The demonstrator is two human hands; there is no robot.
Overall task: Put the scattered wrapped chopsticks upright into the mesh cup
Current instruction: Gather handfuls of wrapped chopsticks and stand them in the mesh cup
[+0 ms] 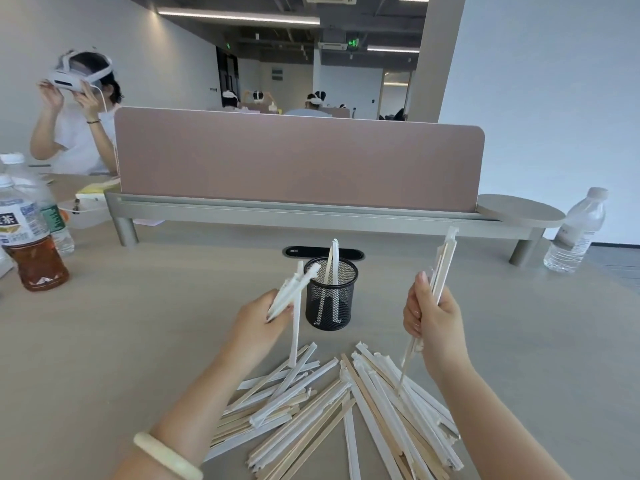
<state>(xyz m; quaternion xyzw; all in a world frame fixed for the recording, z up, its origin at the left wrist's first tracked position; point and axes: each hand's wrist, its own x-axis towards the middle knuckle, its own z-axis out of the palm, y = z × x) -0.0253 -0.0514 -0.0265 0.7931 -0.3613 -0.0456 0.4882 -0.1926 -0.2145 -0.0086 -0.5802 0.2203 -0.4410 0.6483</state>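
A black mesh cup [330, 296] stands in the middle of the table with two wrapped chopsticks [331, 263] upright inside. A scattered pile of wrapped chopsticks [332, 410] lies in front of it, near me. My left hand [258, 318] is just left of the cup and grips a few wrapped chopsticks [294, 285], their tops leaning toward the cup's rim. To the right of the cup, my right hand [433, 317] holds a pair of wrapped chopsticks [443, 265] nearly upright, its lower end over the pile.
A pink desk divider [298, 161] on a grey rail stands behind the cup. A tea bottle [26, 244] and a water bottle [48, 209] stand at the left, another water bottle [576, 233] at the right. A person with a headset [76, 112] sits at far left.
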